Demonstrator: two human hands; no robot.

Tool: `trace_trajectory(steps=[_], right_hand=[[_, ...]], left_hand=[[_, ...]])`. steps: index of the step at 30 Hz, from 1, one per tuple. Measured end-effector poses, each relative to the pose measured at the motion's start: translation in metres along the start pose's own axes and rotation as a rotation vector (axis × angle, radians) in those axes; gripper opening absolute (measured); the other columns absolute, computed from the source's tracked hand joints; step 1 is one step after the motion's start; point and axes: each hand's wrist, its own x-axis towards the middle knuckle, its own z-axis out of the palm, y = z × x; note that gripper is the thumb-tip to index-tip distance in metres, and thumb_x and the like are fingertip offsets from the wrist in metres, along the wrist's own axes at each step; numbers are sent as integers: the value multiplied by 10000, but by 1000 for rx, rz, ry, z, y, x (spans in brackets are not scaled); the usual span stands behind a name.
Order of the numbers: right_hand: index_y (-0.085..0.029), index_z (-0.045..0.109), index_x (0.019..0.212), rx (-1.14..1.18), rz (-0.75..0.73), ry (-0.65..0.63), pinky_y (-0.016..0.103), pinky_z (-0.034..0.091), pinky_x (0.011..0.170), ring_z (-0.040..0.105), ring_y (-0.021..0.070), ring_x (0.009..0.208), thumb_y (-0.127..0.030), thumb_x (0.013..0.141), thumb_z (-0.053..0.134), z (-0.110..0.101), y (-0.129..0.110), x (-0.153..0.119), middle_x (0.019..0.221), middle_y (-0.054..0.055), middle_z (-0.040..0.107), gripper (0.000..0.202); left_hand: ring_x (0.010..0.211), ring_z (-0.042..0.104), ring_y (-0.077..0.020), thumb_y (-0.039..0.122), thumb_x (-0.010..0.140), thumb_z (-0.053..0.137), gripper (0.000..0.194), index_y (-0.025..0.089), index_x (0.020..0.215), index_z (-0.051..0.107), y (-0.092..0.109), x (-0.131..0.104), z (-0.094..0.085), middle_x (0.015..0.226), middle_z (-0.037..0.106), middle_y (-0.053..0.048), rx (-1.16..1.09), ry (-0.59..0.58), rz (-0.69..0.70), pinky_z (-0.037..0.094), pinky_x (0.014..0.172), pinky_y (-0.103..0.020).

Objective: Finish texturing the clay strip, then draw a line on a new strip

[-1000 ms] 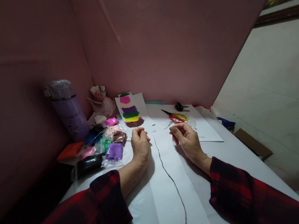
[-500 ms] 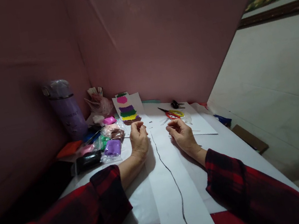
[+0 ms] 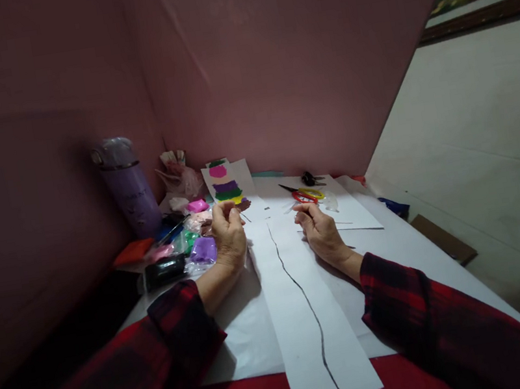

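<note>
A long white paper strip (image 3: 303, 339) with a wavy black line lies down the middle of the table. Beside its upper left side is my left hand (image 3: 229, 235), fingers curled together; a thin dark stick shows by its fingertips, and whatever else it grips is hidden. My right hand (image 3: 319, 230) is closed in a pinch at the strip's upper right, and what lies between its fingertips is too small to make out. Red and yellow scissors (image 3: 307, 195) rest just beyond my right hand. Behind my left hand stands a card with painted colour bands (image 3: 226, 186).
Left of my left hand are several clay packets, among them a purple one (image 3: 204, 251) and a black one (image 3: 164, 272). A purple bottle (image 3: 130, 195) stands behind them. A dark clip-like object (image 3: 309, 179) lies at the back, near the pink wall (image 3: 272, 87).
My left hand has moved slightly left and up, away from the strip, with the thin stick now angled upward. The whole view has shifted a little; my right hand keeps its pinch.
</note>
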Motion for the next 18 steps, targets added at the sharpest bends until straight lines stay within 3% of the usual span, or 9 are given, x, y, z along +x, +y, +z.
trace_trajectory(steps=[3,6,9,12,18], right_hand=[[-209,620,913,-10,-13,-32,293,464,601,557,164,617,-349,956,416,-1,-1,0,685,9,564,252],[-214,635,846,-23,-40,-82,302,471,651,562,168,629,-355,920,495,-4,-4,-1,663,3,563,212],[-205,629,945,-31,-60,-82,301,471,645,571,175,648,-347,859,589,-4,-7,-1,726,14,596,171],[-206,603,1017,-37,-66,-89,288,461,611,584,170,618,-342,889,546,-3,-8,-2,724,11,608,195],[-230,555,752,-108,-128,-132,273,399,564,478,144,466,-388,962,429,-5,-9,-5,525,-40,477,291]], left_hand=[[584,506,-119,186,799,516,70,202,867,519,-12,-3,-2,722,542,18,75,-39,35,418,580,-233],[613,521,-128,186,814,515,84,203,895,529,-16,-6,-2,744,559,10,125,-94,73,424,611,-245],[632,518,-133,177,814,512,80,201,889,526,-16,-6,-2,760,558,4,143,-114,105,421,625,-251],[627,504,-135,166,810,511,75,203,875,519,-18,-4,-2,729,533,11,148,-112,120,413,622,-251],[615,501,-132,164,807,517,78,198,876,528,-20,-3,-2,714,527,15,164,-119,130,408,608,-249]])
